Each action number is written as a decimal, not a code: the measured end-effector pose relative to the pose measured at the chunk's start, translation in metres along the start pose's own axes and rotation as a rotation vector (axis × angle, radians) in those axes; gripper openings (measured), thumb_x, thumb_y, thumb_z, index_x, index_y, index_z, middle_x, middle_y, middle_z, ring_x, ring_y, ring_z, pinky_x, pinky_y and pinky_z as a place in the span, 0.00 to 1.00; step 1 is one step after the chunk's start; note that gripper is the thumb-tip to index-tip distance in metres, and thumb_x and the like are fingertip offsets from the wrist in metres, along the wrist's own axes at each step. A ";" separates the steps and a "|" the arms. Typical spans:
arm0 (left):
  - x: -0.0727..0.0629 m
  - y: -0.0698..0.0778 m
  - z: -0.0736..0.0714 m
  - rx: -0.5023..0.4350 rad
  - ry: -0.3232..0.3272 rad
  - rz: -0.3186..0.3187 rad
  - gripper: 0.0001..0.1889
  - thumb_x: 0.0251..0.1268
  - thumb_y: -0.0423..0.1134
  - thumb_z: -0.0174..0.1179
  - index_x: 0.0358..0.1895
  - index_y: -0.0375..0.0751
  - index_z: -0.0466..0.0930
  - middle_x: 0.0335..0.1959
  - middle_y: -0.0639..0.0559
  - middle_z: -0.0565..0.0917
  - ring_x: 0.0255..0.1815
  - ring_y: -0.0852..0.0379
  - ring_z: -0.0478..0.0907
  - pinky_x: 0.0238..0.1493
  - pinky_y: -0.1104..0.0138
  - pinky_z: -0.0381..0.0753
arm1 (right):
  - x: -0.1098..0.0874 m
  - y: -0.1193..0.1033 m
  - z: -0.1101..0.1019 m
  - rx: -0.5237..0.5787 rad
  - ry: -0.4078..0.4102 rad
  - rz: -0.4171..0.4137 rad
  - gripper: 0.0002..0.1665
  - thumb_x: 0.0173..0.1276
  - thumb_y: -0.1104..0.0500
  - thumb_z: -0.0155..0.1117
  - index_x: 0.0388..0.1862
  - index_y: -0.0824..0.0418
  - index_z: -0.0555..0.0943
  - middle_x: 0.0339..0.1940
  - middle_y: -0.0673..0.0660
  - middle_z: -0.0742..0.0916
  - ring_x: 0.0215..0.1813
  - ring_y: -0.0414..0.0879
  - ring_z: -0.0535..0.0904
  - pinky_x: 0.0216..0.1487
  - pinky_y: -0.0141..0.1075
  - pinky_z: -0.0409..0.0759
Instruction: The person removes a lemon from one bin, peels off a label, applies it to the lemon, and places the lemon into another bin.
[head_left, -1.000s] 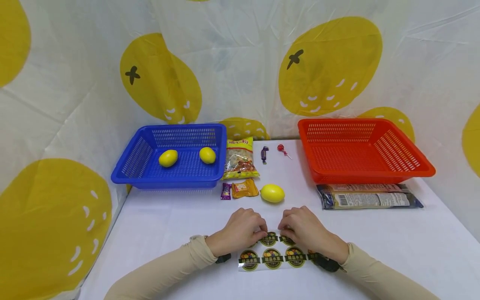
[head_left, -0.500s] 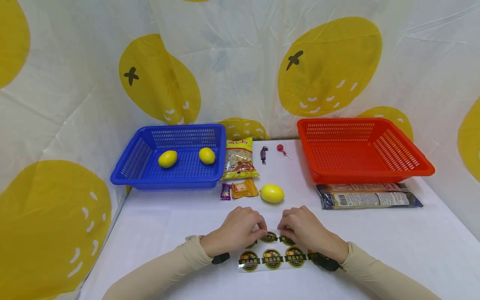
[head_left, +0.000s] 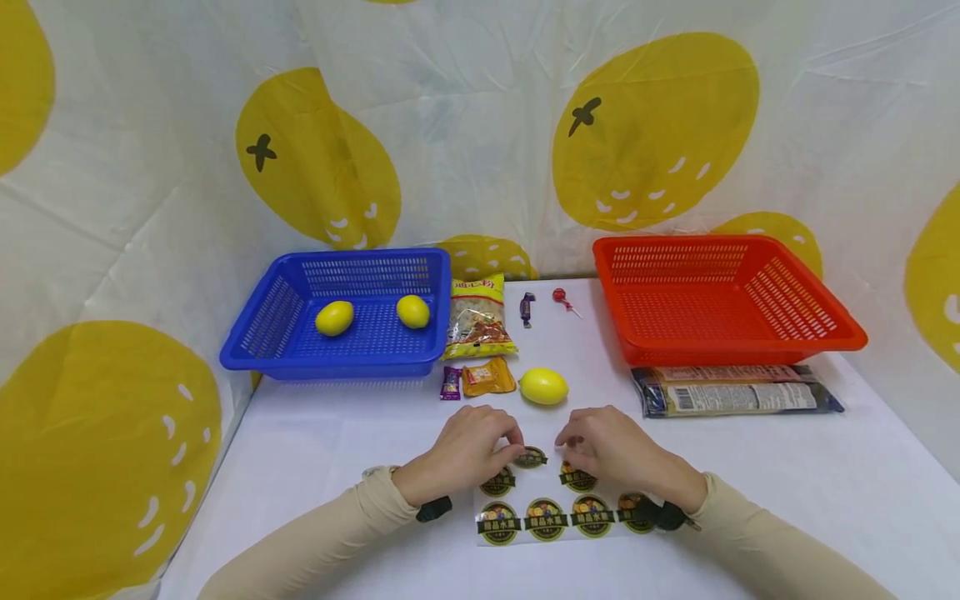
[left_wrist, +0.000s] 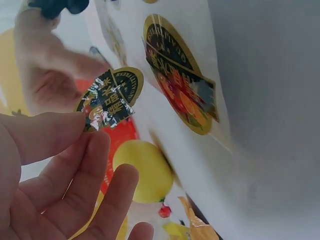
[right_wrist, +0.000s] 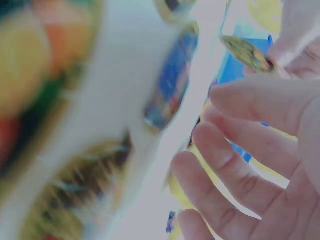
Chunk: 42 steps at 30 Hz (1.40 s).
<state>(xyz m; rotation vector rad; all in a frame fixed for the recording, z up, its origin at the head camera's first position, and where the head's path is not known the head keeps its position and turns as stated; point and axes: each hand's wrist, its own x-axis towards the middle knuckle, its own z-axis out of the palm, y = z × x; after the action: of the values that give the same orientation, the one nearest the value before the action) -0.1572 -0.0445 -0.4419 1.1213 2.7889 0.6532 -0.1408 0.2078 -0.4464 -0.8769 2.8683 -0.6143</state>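
One sticker [head_left: 531, 457] has just been lifted off the sheet [head_left: 537, 485], so its peeling seems done. It is pinched in the grip of the left hand [head_left: 467, 450], above the sheet's far side. Nothing is held by the right hand [head_left: 617, 454]; its grip is spread. The sheet is placed between the desk's [head_left: 337, 433] left and right edges, well apart from the back edge.

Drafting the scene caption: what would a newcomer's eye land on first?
Probably the red basket at the table's far right and the blue basket at far left, with two lemons inside. Next, front and centre, the sticker pinched in the left hand, off the sticker sheet, with the right hand close by.
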 end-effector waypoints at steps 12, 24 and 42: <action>0.006 -0.005 -0.001 -0.032 0.044 0.008 0.04 0.69 0.46 0.67 0.35 0.54 0.88 0.34 0.63 0.88 0.36 0.63 0.81 0.41 0.69 0.73 | 0.044 0.026 -0.024 0.011 0.180 -0.118 0.29 0.62 0.68 0.73 0.63 0.57 0.83 0.61 0.62 0.84 0.62 0.58 0.80 0.62 0.56 0.79; 0.011 -0.004 -0.001 -0.049 0.011 -0.027 0.04 0.69 0.46 0.67 0.36 0.54 0.88 0.34 0.63 0.89 0.37 0.64 0.82 0.39 0.70 0.74 | 0.064 0.048 -0.030 0.059 -0.158 -0.198 0.37 0.65 0.75 0.63 0.73 0.59 0.76 0.73 0.68 0.77 0.72 0.65 0.74 0.70 0.64 0.70; 0.016 -0.010 0.004 -0.159 0.037 -0.076 0.04 0.72 0.45 0.64 0.40 0.52 0.84 0.39 0.58 0.89 0.41 0.62 0.84 0.40 0.71 0.76 | 0.068 0.049 -0.014 0.110 0.041 0.102 0.39 0.56 0.44 0.82 0.65 0.53 0.82 0.46 0.54 0.86 0.42 0.49 0.84 0.43 0.37 0.79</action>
<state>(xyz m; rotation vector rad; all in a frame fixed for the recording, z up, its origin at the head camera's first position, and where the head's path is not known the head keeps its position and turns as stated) -0.1749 -0.0387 -0.4484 0.9787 2.7359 0.8780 -0.2261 0.2124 -0.4506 -0.7059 2.8608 -0.7785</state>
